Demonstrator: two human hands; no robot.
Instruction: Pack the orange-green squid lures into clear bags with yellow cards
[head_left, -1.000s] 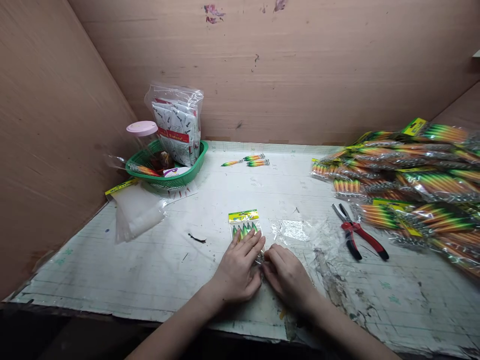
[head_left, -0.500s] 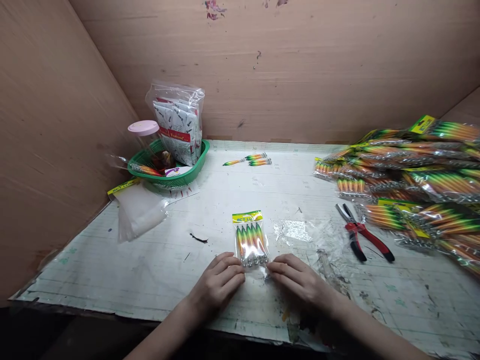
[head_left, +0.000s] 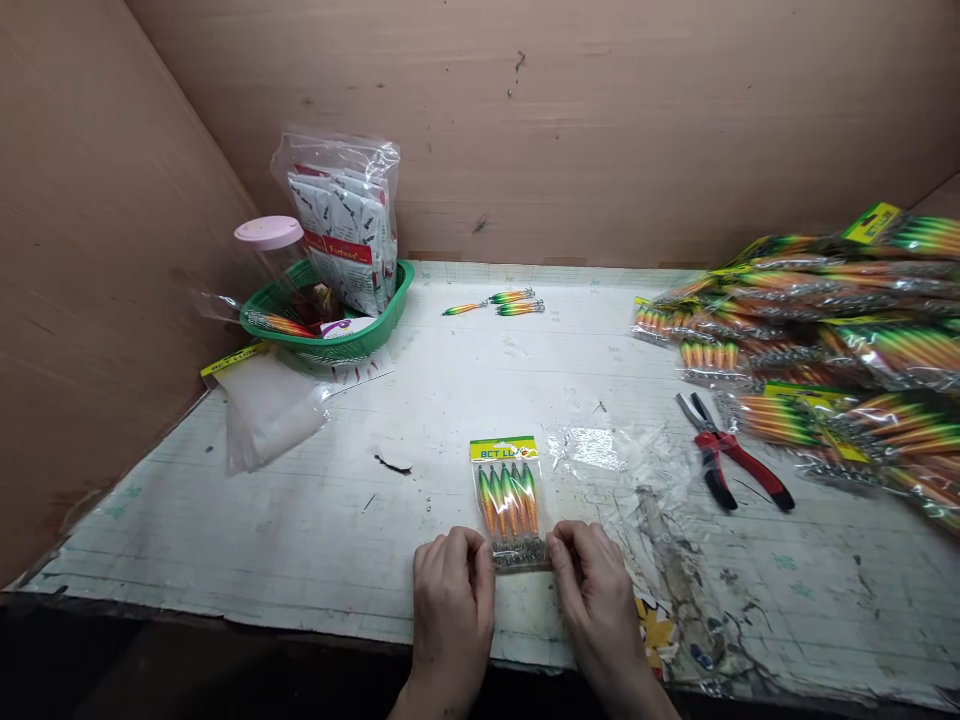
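Note:
A clear packet of fishing lures (head_left: 508, 500) with a yellow-and-green header card lies in front of me, lures side by side, hooks toward me. My left hand (head_left: 454, 590) has its fingers closed at the packet's lower left corner. At the lower right corner my right hand (head_left: 592, 580) pinches the edge between thumb and forefinger. Farther back, several loose lures (head_left: 517, 308) with green and orange bodies rest on the table. Right of the packet lies a crumpled clear plastic wrapper (head_left: 592, 446).
Packed lures (head_left: 817, 340) are heaped on the right, with red-handled pliers (head_left: 731, 455) before them. A green basket (head_left: 375, 335) at back left holds a bagged bundle (head_left: 349, 235) and a pink-lidded jar (head_left: 268, 233). Empty header bags (head_left: 274, 405) lie beside it.
The packet has come slightly nearer to me. Both my hands have turned more upright, and their fingers have closed at its lower corners. The camera view has shifted a little.

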